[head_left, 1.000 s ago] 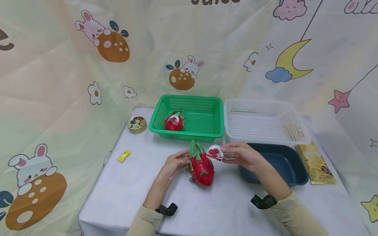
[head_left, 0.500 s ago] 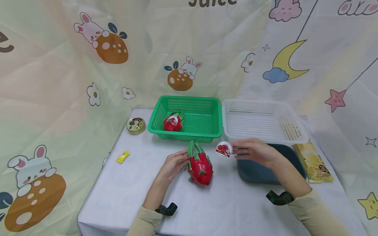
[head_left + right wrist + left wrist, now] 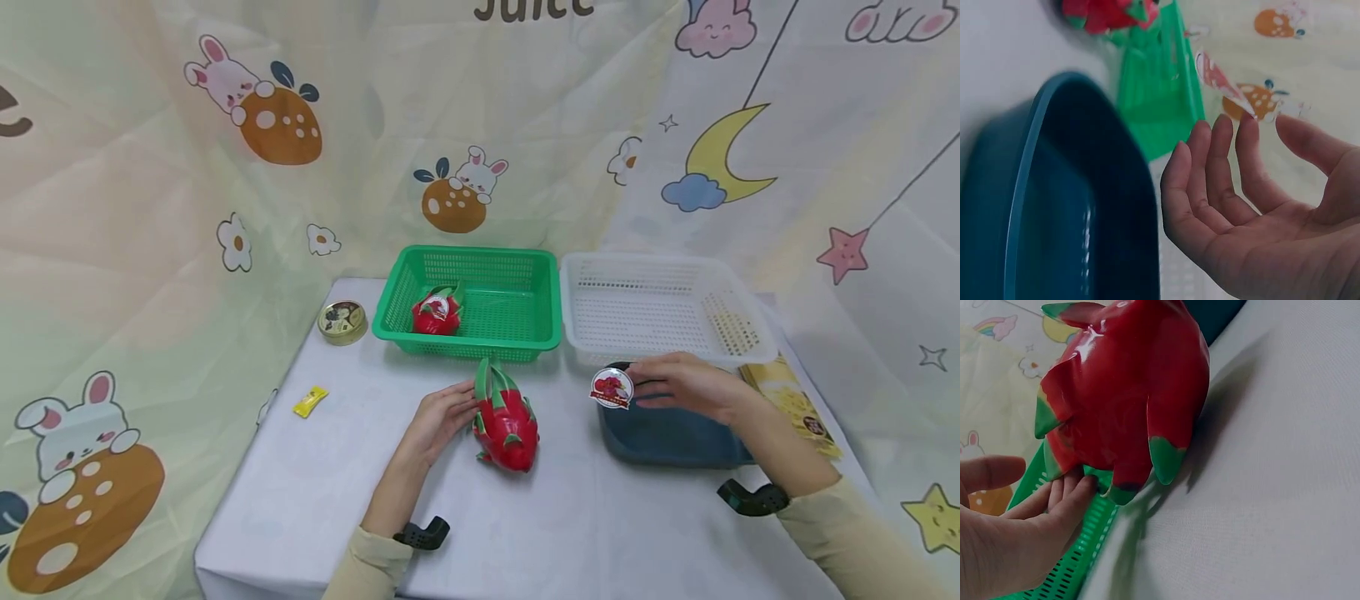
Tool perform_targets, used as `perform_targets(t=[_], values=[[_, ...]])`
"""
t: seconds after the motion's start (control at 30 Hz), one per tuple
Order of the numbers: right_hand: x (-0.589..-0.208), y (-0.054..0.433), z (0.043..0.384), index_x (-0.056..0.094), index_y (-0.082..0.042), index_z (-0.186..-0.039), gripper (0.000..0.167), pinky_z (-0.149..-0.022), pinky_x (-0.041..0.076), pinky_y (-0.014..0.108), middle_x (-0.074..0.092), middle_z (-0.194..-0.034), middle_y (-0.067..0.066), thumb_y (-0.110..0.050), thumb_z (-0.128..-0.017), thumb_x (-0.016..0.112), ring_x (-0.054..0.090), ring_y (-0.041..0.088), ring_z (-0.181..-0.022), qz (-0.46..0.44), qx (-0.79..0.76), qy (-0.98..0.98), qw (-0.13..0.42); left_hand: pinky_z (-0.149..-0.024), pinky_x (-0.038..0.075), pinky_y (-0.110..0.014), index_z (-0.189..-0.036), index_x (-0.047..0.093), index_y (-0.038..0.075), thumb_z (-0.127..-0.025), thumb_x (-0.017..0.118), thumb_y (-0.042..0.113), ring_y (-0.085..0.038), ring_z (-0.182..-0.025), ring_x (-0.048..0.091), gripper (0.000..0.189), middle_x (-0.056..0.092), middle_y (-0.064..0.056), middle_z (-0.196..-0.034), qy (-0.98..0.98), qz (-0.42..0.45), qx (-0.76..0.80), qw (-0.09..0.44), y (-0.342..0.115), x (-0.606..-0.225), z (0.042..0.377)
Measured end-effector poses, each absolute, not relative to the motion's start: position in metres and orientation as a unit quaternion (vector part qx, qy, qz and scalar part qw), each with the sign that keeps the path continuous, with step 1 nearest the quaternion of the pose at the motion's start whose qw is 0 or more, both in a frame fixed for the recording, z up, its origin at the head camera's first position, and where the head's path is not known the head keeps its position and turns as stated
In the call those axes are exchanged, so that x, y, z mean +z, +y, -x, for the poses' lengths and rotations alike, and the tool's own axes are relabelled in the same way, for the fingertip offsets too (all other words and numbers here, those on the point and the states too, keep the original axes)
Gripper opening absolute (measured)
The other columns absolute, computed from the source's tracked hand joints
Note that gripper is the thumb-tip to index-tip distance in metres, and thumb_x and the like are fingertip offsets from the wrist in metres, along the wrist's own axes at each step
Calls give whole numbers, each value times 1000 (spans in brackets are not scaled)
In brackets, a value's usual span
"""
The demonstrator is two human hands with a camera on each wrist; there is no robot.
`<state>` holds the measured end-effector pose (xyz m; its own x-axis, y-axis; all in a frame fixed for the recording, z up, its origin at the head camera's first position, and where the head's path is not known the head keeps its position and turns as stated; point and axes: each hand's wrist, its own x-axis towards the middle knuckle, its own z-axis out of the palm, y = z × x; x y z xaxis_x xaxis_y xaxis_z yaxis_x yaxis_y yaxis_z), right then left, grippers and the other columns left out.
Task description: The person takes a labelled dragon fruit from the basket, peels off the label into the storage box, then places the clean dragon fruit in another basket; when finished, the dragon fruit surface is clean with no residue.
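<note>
A model dragon fruit (image 3: 507, 432), red with green-tipped scales, lies on the white tablecloth. My left hand (image 3: 442, 421) touches its leafy end with fingers nearly straight; the thumb stands apart in the left wrist view. A round white sticker (image 3: 612, 388) with a red fruit picture clings to the index fingertip of my right hand (image 3: 686, 385). That thumb is a little away from the sticker in the right wrist view, and the other fingers are loosely bent. My right hand is over the dark blue basin (image 3: 660, 442).
At the back, a green basket (image 3: 502, 343) holds another dragon fruit (image 3: 437, 312) bearing a similar sticker. Beside it stands a white basket (image 3: 645, 321). A round tin (image 3: 342, 322) and a yellow candy packet (image 3: 310, 402) lie at left, a yellow snack bag (image 3: 798, 404) at right.
My right hand has moved right, away from the dragon fruit, carrying the sticker from beside the fruit to over the basin. My left hand has stayed at the fruit.
</note>
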<state>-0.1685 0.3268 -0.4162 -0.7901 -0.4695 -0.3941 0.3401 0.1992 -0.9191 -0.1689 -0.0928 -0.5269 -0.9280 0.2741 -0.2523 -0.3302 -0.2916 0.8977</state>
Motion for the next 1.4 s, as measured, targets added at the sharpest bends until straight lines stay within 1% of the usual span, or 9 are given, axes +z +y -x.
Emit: perform_targets(t=[0.13,0.3,0.53,0.63,0.77,0.9,1.07,1.23,1.4], values=[[-422,340,176,74,-7,-126,29,-98,59,39,73,-115,3,-22,-109,55,71,20,-108,15,-622,715,319,-112,49,-40,-145,54,-7,-106,53,8,-34,-134,58,42,57,-25,-147,564,27,804,185,-92,-526,169],[-432,348,185,72,-3,-125,32,-96,60,41,73,-108,3,-26,-107,59,71,19,-102,-30,-594,741,313,-113,48,-40,-145,55,-6,-107,52,9,-34,-134,58,42,57,-24,-147,561,31,806,184,-91,-524,167],[-444,343,189,70,3,-119,39,-95,60,46,74,-103,6,-31,-105,62,73,21,-97,-37,-537,777,326,-112,49,-39,-146,54,-7,-107,51,9,-35,-135,57,42,55,-24,-149,559,35,808,183,-90,-525,165],[-449,343,194,72,0,-115,37,-94,60,46,74,-100,4,-34,-105,61,73,19,-95,-39,-519,787,331,-111,49,-38,-146,53,-7,-107,51,9,-35,-135,57,42,54,-25,-150,556,34,810,183,-90,-525,165],[-456,344,200,71,0,-115,38,-94,61,48,73,-102,6,-35,-104,62,72,20,-96,-46,-496,795,346,-110,50,-37,-146,53,-8,-107,50,8,-32,-133,59,43,54,-25,-150,551,37,814,180,-89,-525,165],[-464,341,203,69,6,-121,45,-93,61,50,73,-109,12,-35,-103,64,72,25,-100,-54,-476,805,349,-108,52,-35,-146,53,-7,-107,51,8,-31,-131,60,43,54,-25,-149,549,43,817,174,-89,-524,164],[-472,339,202,69,8,-123,49,-91,61,51,72,-114,15,-37,-103,64,72,29,-104,-50,-456,815,355,-108,52,-34,-147,53,-7,-106,51,8,-30,-131,60,43,54,-25,-150,547,44,818,174,-89,-525,163],[-478,340,201,70,6,-124,48,-89,62,52,72,-115,16,-37,-103,64,72,32,-108,-48,-453,817,354,-108,51,-34,-147,54,-5,-106,52,9,-26,-126,63,43,55,-24,-149,549,47,817,172,-90,-527,163],[-481,341,202,72,5,-122,44,-86,63,51,72,-112,15,-35,-102,65,72,29,-104,-38,-443,822,355,-108,51,-34,-148,53,-5,-107,52,10,-28,-128,62,43,54,-23,-150,549,50,816,174,-91,-528,165]])
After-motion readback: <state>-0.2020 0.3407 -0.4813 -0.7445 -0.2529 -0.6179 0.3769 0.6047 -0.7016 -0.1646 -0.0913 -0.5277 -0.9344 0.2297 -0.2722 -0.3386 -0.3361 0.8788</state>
